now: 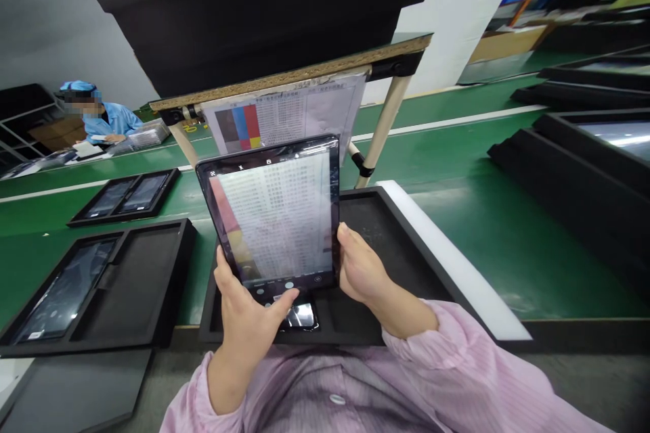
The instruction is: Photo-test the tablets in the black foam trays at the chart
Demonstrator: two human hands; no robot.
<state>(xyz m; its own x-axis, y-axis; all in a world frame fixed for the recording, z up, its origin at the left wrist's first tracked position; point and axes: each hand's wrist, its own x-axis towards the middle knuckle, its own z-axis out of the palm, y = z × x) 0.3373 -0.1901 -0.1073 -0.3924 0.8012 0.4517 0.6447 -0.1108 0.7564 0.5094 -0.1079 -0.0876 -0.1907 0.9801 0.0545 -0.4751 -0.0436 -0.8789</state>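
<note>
I hold a black tablet upright in front of me with both hands. Its lit screen shows a camera picture of the printed sheet with colour bars that hangs from the shelf behind it. My left hand grips the tablet's lower left corner, with the thumb lying on the bottom of the screen. My right hand grips the right edge. Below the tablet lies a black foam tray.
A green conveyor belt runs across the view. Black foam trays with tablets lie to my left, and more black trays stand at the right. A person in blue sits at the far left. A wooden shelf stands ahead.
</note>
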